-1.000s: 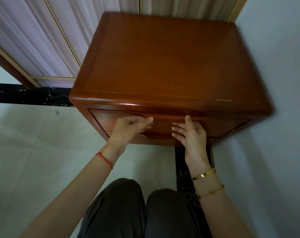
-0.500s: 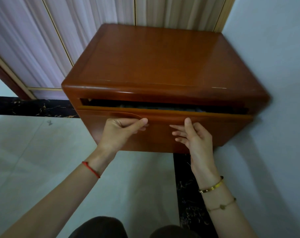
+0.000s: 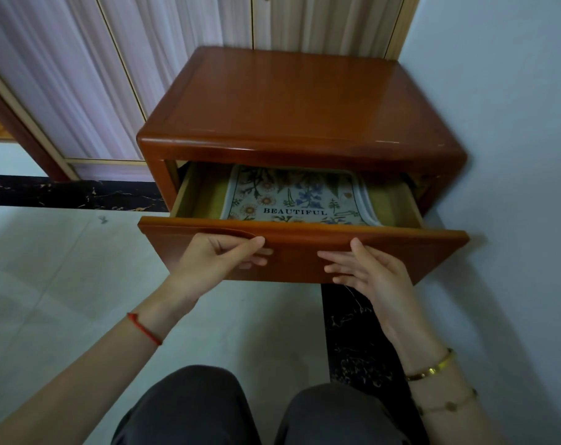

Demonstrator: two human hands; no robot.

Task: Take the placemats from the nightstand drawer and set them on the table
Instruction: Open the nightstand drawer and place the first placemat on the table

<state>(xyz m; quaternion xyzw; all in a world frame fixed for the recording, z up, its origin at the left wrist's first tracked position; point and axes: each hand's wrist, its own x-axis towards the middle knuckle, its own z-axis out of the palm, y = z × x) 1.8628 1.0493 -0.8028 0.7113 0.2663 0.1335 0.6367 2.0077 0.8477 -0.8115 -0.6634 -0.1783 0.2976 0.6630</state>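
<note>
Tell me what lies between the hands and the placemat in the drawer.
Only the drawer front: in the head view, the left hand grips its lip and the right hand touches its face, while the placemat lies inside behind it.

Open drawer (image 3: 388, 256) gap above placemats (image 3: 292, 197) (nightstand top (image 3: 288, 101) overhead)

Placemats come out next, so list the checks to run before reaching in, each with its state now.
1. Access: ok, drawer pulled well out of the nightstand.
2. Target in sight: ok, floral placemat lies flat inside.
3. Count: cannot tell; more edges show beneath it at the right.
4. Hands free: not ok; left hand grips the drawer's handle, right hand touches its front.
5. Destination: cannot tell, table not in view.
</note>
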